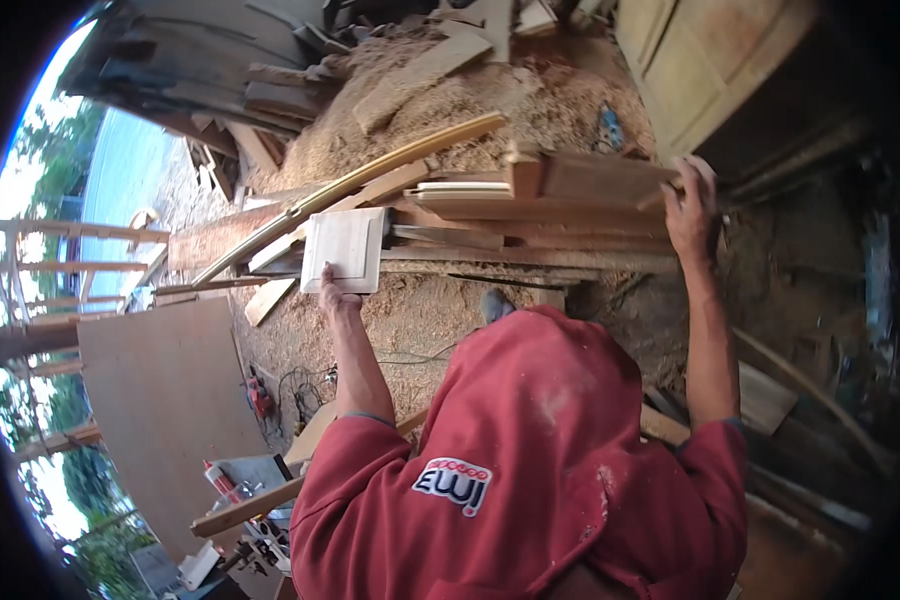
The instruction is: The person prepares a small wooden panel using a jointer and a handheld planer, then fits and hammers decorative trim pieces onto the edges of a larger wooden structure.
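Observation:
In my left hand is a small, pale, square wooden panel with a raised middle; the thumb lies on its face and the other fingers are hidden beneath. Farther right, my right hand has its fingers curled over the right end of a brown wooden board. A short wood block stands at that board's left end. Under and beside these lie several strips and boards along a long timber bench. One long light moulding strip slants across its left part.
Wood shavings and offcuts cover the ground beyond the bench. A blue tool lies there, near a wooden cabinet. At left leans a plywood sheet, with a red power tool and cords beside it.

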`<state>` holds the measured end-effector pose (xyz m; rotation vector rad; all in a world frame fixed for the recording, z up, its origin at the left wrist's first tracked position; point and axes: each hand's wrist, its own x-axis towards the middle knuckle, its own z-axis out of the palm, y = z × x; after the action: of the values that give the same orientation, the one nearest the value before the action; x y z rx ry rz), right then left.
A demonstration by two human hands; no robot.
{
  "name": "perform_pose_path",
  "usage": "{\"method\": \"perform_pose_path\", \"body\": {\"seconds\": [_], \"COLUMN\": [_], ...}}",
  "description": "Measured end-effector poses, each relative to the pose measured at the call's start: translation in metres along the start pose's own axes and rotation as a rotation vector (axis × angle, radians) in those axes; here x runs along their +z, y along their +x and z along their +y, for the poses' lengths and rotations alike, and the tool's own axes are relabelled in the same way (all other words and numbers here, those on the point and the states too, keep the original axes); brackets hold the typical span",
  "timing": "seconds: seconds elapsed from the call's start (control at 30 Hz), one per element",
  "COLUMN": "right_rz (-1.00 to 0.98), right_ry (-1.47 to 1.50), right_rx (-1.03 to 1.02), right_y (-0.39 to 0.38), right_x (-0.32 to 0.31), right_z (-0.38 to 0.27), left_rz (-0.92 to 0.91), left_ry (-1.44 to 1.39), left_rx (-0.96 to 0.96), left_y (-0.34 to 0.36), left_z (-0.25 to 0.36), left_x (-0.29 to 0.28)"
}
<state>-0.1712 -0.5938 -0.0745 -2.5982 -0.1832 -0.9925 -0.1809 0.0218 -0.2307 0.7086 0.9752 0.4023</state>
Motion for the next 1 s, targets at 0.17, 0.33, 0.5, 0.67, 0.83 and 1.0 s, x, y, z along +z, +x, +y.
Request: {"method": "perform_pose_path", "body": {"seconds": [0.17, 0.33, 0.5, 0.67, 0.83, 1.0], "right_rz": [-0.117, -0.167, -0.265, -0.476, -0.535, -0.596], "right_ry": [-0.01, -0.021, -0.228, -0.229, -0.167, -0.021], "right_rx": [0.072, 0.098, -0.095, -0.172, -0.188, -0.247], "right_y": [0.01, 0.013, 0.035, 0.059, 0.072, 0.07], "right_x": [-0.003, -0.003, -0.012, -0.026, -0.029, -0.031], "right_z": [-0.023, -0.028, -0.033, -0.049, -0.031, -0.009], "left_rz": [0.121, 0.045, -0.038, 0.1, -0.118, 0.29], "left_ry": [-0.155, -0.192, -0.008, 0.532, 0.462, 0.747], "left_rx": [0.038, -0.085, -0.165, -0.079, -0.206, -0.003], "left_y": [0.033, 0.071, 0.099, 0.072, 0.098, 0.033], "left_z": [-0.002, -0.03, -0.064, -0.073, -0.07, -0.043], "left_x": [-0.009, 0.015, 0.036, 0.062, 0.037, 0.062]}}
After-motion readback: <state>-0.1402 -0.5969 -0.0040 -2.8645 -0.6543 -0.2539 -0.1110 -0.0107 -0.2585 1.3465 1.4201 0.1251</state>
